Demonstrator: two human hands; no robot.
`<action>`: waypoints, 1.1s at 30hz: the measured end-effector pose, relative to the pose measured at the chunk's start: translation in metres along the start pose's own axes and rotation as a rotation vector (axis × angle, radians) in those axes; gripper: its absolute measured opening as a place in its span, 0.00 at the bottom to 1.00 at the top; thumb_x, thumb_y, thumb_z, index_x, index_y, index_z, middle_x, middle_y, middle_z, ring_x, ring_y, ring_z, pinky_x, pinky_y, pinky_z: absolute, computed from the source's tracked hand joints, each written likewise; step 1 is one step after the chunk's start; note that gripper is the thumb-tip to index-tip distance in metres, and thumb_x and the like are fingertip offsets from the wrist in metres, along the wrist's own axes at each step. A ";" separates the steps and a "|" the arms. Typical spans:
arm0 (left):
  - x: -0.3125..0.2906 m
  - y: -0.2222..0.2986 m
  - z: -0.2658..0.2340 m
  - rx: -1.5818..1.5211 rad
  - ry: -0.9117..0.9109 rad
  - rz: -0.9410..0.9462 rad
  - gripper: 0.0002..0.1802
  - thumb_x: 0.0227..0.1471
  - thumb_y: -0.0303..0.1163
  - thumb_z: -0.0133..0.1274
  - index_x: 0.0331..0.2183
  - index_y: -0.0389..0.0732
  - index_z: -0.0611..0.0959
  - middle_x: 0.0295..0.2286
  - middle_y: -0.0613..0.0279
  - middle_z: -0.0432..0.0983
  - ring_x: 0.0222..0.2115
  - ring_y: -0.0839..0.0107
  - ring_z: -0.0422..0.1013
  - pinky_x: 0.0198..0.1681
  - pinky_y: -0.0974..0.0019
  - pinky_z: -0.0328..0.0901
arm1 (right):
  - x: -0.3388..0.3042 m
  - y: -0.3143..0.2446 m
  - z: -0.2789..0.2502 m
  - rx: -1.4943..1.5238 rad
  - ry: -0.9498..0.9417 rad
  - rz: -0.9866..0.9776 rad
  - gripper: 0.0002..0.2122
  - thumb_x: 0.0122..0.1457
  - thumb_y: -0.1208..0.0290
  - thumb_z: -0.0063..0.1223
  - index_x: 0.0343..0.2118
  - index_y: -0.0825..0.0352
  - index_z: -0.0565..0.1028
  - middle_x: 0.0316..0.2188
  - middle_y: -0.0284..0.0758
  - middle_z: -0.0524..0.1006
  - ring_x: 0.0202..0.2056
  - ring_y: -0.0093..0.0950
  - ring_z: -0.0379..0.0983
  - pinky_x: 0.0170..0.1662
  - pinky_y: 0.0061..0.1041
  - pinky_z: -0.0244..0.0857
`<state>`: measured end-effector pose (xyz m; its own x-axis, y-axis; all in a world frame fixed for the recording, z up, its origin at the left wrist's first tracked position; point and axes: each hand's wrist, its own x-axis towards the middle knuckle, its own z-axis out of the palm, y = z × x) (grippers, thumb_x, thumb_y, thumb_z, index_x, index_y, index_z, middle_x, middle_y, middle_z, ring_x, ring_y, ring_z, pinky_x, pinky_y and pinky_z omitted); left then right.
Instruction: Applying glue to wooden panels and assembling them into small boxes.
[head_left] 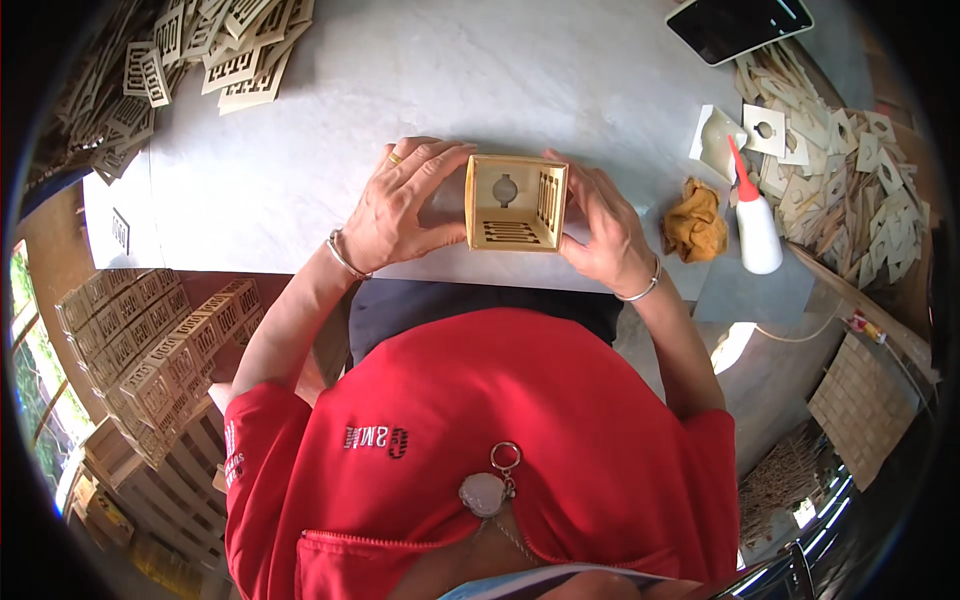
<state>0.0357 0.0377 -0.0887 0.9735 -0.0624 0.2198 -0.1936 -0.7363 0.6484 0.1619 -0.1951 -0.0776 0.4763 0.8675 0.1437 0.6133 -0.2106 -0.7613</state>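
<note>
A small open wooden box [525, 195] is held upright over the table's near edge, its hollow side facing me. Its inner walls show rows of dark slot cut-outs, and the far panel has a round hole with small tabs. Against its left side press the fingertips and thumb of my left hand [408, 205], which wears a ring and a bracelet. My right hand [605, 228] grips the opposite side, thumb near the lower corner and fingers along the upper one. Parts of the right fingers are hidden behind the box.
Slotted wooden panels [245, 70] pile up at the far left. On the right are a white glue bottle [758, 235] with a red nozzle, a crumpled yellow-brown cloth [694, 222], loose panels [880, 170] and a tablet [738, 25]. Stacked boxes [170, 340] stand lower left.
</note>
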 end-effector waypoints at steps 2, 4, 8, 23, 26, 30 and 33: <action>0.002 0.000 0.000 -0.016 0.015 0.038 0.41 0.30 0.39 0.66 0.49 0.35 0.72 0.43 0.55 0.72 0.43 0.58 0.67 0.45 0.60 0.61 | 0.001 0.001 0.000 0.000 0.005 -0.013 0.37 0.37 0.75 0.66 0.55 0.71 0.63 0.44 0.40 0.72 0.37 0.36 0.71 0.38 0.29 0.71; 0.002 0.000 0.000 -0.031 0.034 0.042 0.39 0.30 0.38 0.66 0.48 0.35 0.73 0.42 0.55 0.73 0.42 0.58 0.68 0.45 0.61 0.61 | 0.003 0.002 -0.002 0.000 0.010 -0.027 0.36 0.37 0.75 0.66 0.54 0.72 0.64 0.43 0.41 0.73 0.36 0.36 0.71 0.38 0.29 0.71; 0.000 -0.003 0.003 -0.046 0.044 0.048 0.39 0.30 0.39 0.66 0.48 0.35 0.74 0.42 0.55 0.73 0.42 0.58 0.68 0.45 0.61 0.61 | 0.003 0.001 -0.003 -0.009 -0.004 -0.044 0.36 0.35 0.76 0.67 0.53 0.73 0.65 0.42 0.42 0.74 0.36 0.36 0.71 0.37 0.29 0.71; 0.004 -0.003 -0.009 -0.006 0.094 0.114 0.39 0.32 0.43 0.65 0.47 0.35 0.74 0.41 0.57 0.74 0.41 0.60 0.69 0.42 0.61 0.61 | 0.011 0.003 -0.003 0.010 0.012 -0.095 0.37 0.33 0.77 0.66 0.52 0.73 0.65 0.47 0.42 0.73 0.33 0.35 0.71 0.37 0.28 0.70; 0.004 -0.007 -0.005 0.033 0.014 0.076 0.39 0.33 0.44 0.65 0.47 0.35 0.74 0.40 0.57 0.75 0.41 0.59 0.69 0.42 0.61 0.61 | 0.011 0.004 -0.002 0.001 0.028 -0.093 0.37 0.33 0.77 0.66 0.52 0.74 0.65 0.47 0.42 0.73 0.32 0.34 0.71 0.37 0.28 0.70; 0.003 -0.012 -0.005 0.080 0.013 0.085 0.39 0.33 0.46 0.64 0.47 0.35 0.74 0.41 0.57 0.74 0.42 0.59 0.69 0.42 0.61 0.60 | 0.011 0.001 -0.001 0.057 0.022 -0.032 0.36 0.35 0.76 0.66 0.52 0.72 0.66 0.45 0.41 0.73 0.31 0.33 0.70 0.37 0.28 0.70; 0.003 -0.012 -0.003 0.056 0.015 0.064 0.39 0.34 0.46 0.64 0.47 0.35 0.74 0.41 0.57 0.74 0.42 0.59 0.68 0.43 0.61 0.60 | 0.012 0.005 0.001 0.055 0.030 -0.062 0.35 0.36 0.75 0.66 0.52 0.70 0.66 0.45 0.40 0.73 0.31 0.32 0.70 0.37 0.28 0.69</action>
<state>0.0408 0.0486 -0.0939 0.9573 -0.1012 0.2707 -0.2482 -0.7679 0.5906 0.1700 -0.1856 -0.0801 0.4579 0.8638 0.2102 0.6072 -0.1311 -0.7836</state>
